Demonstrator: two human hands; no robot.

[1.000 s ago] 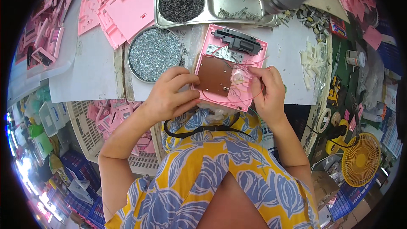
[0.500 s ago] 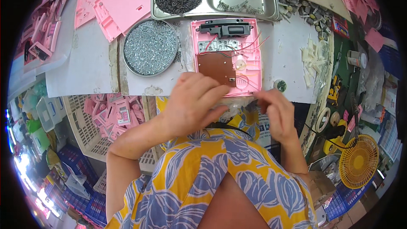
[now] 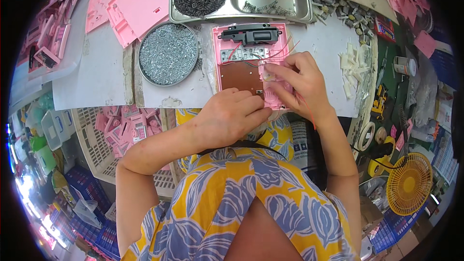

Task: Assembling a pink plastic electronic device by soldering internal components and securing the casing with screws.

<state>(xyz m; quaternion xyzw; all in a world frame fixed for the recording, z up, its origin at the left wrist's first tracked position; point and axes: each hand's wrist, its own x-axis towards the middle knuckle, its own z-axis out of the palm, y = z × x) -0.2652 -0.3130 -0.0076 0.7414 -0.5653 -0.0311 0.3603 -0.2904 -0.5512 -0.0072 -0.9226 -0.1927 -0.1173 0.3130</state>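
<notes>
A pink plastic casing (image 3: 216,43) lies on the table in front of me, its inside facing up. Fitted in it are a black part (image 3: 261,36), a metal strip (image 3: 244,54), a brown circuit board (image 3: 237,77) and a clear round piece (image 3: 268,75). My left hand (image 3: 234,113) is closed on the casing's near edge, fingertips by the board. Over the casing's right side, my right hand (image 3: 303,84) has thumb and forefinger apart around the round piece. A thin orange-red wire (image 3: 309,111) loops out from under it; the other fingers partly hide the wiring.
A round dish of screws (image 3: 169,53) stands left of the casing. Behind is a metal tray (image 3: 237,17) with springs. Pink panels (image 3: 137,9) lie far left, white plastic parts (image 3: 349,70) to the right. Below the table's left side sits a basket (image 3: 104,150) of pink parts.
My right hand has moved up and left from the casing's near right corner onto its right side. The wire now loops outward. The casing has shifted slightly left; my left hand has lowered slightly.
</notes>
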